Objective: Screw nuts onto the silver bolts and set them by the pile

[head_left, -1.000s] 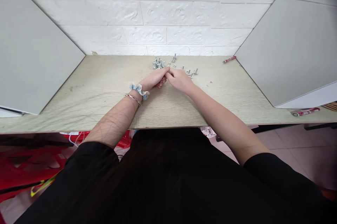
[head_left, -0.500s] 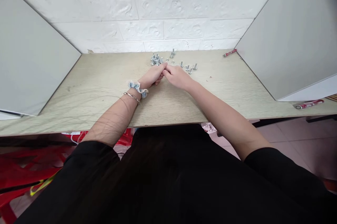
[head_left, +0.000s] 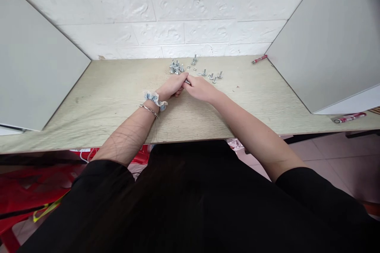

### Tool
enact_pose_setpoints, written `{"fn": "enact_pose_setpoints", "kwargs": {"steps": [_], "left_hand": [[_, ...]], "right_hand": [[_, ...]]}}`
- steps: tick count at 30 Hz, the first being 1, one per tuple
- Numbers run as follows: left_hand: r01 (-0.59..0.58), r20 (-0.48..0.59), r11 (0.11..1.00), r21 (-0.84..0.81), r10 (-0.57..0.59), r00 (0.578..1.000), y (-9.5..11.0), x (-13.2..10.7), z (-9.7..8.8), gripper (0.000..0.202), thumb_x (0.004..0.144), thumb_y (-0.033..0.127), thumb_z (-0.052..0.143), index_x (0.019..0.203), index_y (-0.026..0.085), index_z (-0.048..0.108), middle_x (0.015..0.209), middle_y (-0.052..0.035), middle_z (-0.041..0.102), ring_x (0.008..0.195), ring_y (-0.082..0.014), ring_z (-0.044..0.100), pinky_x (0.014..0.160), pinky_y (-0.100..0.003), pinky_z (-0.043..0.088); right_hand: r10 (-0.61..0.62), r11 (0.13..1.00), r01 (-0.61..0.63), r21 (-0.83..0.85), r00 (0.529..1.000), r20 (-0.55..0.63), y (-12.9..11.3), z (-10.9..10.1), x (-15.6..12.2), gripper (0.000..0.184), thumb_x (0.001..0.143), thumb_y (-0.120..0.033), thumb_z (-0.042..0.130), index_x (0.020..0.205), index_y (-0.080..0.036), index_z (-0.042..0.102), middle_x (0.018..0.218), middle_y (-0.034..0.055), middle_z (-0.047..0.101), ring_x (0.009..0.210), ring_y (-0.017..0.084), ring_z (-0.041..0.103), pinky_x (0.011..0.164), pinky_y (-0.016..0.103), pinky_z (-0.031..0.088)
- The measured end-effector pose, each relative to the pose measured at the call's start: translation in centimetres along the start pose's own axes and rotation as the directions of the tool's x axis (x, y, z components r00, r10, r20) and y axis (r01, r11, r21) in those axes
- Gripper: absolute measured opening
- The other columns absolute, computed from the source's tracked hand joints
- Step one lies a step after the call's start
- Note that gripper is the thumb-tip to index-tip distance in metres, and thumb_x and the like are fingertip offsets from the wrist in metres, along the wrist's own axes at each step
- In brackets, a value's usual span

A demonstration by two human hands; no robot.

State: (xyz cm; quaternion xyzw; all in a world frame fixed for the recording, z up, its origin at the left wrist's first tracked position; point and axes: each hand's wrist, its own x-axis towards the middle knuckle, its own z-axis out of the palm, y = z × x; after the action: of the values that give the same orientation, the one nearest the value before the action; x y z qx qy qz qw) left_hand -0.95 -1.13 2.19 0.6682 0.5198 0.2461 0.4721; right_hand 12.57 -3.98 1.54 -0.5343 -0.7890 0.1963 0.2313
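Observation:
My left hand (head_left: pixel 173 85) and my right hand (head_left: pixel 200 88) meet above the table, fingertips together. Both are closed around a small silvery bolt (head_left: pixel 187 81), of which only a short stretch shows between the thumbs. Its ends are hidden by my fingers. Just beyond my left hand stands a cluster of silvery bolts (head_left: pixel 177 68), heads down. To the right, past my right hand, several more bolts (head_left: pixel 211 76) stand apart from one another. Loose nuts (head_left: pixel 194 69) lie between the two groups, and another bolt (head_left: pixel 194 59) stands near the wall.
The pale wooden table (head_left: pixel 118 82) ends at a white brick-patterned wall (head_left: pixel 169 3). Grey panels (head_left: pixel 35 59) close off the left and right sides. One red tube (head_left: pixel 259 59) lies at the back right, another red tube (head_left: pixel 350 117) at the front right. Red plastic stools (head_left: pixel 35 183) stand below left.
My hands have shifted only slightly, fingers still together. The right thumb has moved a little, and a piece of the silvery bolt now shows between my hands.

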Motion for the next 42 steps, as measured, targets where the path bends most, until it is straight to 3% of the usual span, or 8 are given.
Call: {"fn": "enact_pose_setpoints", "kwargs": {"steps": [10, 17, 22, 26, 28, 31, 37, 42], "left_hand": [[0.027, 0.112, 0.97, -0.24, 0.0, 0.994, -0.16, 0.36, -0.38, 0.042, 0.094, 0.039, 0.038, 0.058, 0.022, 0.025, 0.043, 0.0066, 0.023, 0.035, -0.0057, 0.019, 0.035, -0.019, 0.017], [0.057, 0.201, 0.931, -0.36, 0.018, 0.979, -0.16, 0.51, -0.27, 0.048, 0.095, 0.044, 0.038, 0.054, 0.022, 0.023, 0.045, 0.0066, 0.021, 0.035, -0.0049, 0.019, 0.035, -0.019, 0.02], [-0.031, 0.053, 0.936, -0.35, 0.053, 0.997, 0.02, 0.5, -0.09, 0.048, 0.095, 0.046, 0.036, 0.056, 0.022, 0.025, 0.046, 0.0068, 0.022, 0.036, -0.0052, 0.022, 0.036, -0.019, 0.022], [-0.07, -0.054, 0.956, -0.284, 0.056, 0.997, 0.1, 0.61, -0.24, 0.047, 0.096, 0.049, 0.032, 0.058, 0.022, 0.025, 0.045, 0.0069, 0.021, 0.036, -0.0058, 0.021, 0.038, -0.02, 0.023], [-0.06, -0.069, 0.96, -0.273, 0.042, 0.997, -0.01, 0.72, -0.28, 0.046, 0.097, 0.049, 0.032, 0.06, 0.022, 0.027, 0.045, 0.0073, 0.022, 0.037, -0.0058, 0.021, 0.038, -0.02, 0.022], [-0.061, -0.065, 0.955, -0.289, 0.044, 0.997, -0.26, 0.8, -0.16, 0.044, 0.096, 0.048, 0.034, 0.062, 0.022, 0.031, 0.046, 0.0077, 0.022, 0.036, -0.0054, 0.021, 0.038, -0.02, 0.021], [-0.056, -0.052, 0.963, -0.263, 0.043, 0.998, -0.35, 0.48, 0.14, 0.044, 0.095, 0.047, 0.036, 0.059, 0.022, 0.029, 0.045, 0.0068, 0.025, 0.037, -0.0059, 0.023, 0.038, -0.02, 0.023], [-0.059, -0.04, 0.964, -0.26, 0.05, 0.998, -0.35, 0.5, 0.17, 0.044, 0.093, 0.048, 0.038, 0.059, 0.022, 0.028, 0.045, 0.0068, 0.025, 0.037, -0.0061, 0.024, 0.037, -0.019, 0.024]], "right_hand": [[-0.014, 1.0, 0.013, -0.024, 0.999, -0.051, -0.32, -0.07, 0.25, 0.033, 0.096, -0.034, 0.035, 0.1, -0.016, 0.062, 0.098, 0.0101, 0.069, 0.087, 0.021, 0.061, 0.074, 0.031, 0.041], [0.008, 0.999, -0.011, -0.031, 0.993, -0.114, -0.26, -0.25, 0.54, 0.044, 0.097, -0.038, 0.032, 0.075, -0.016, 0.063, 0.083, 0.0072, 0.068, 0.079, 0.018, 0.061, 0.07, 0.029, 0.039], [0.074, 0.997, -0.073, 0.009, 0.988, -0.134, -0.34, -0.31, 0.42, 0.058, 0.099, -0.047, 0.02, 0.071, -0.017, 0.061, 0.072, 0.0074, 0.064, 0.076, 0.019, 0.06, 0.069, 0.03, 0.04], [0.073, 0.997, -0.065, 0.04, 0.974, -0.215, -0.35, -0.28, 0.45, 0.041, 0.097, -0.045, 0.029, 0.088, -0.02, 0.06, 0.075, 0.0042, 0.062, 0.077, 0.019, 0.058, 0.07, 0.03, 0.04], [0.056, 0.998, -0.048, 0.041, 0.971, -0.233, -0.36, -0.23, 0.47, 0.027, 0.094, -0.04, 0.039, 0.102, -0.021, 0.057, 0.075, 0.0018, 0.061, 0.076, 0.019, 0.056, 0.071, 0.031, 0.041], [0.013, 1.0, -0.008, 0.026, 0.977, -0.213, -0.35, -0.13, 0.45, 0.024, 0.088, -0.03, 0.048, 0.109, -0.021, 0.053, 0.078, 0.0013, 0.061, 0.076, 0.019, 0.055, 0.073, 0.031, 0.041], [0.01, 1.0, -0.008, 0.014, 0.978, -0.21, -0.03, 0.02, 0.56, 0.017, 0.089, -0.027, 0.043, 0.098, -0.02, 0.056, 0.081, 0.0032, 0.062, 0.076, 0.019, 0.054, 0.072, 0.031, 0.04], [0.047, 0.998, -0.038, 0.041, 0.974, -0.222, -0.05, 0.04, 0.67, 0.029, 0.095, -0.034, 0.033, 0.09, -0.02, 0.058, 0.082, 0.0048, 0.063, 0.08, 0.019, 0.056, 0.072, 0.032, 0.04]]}}
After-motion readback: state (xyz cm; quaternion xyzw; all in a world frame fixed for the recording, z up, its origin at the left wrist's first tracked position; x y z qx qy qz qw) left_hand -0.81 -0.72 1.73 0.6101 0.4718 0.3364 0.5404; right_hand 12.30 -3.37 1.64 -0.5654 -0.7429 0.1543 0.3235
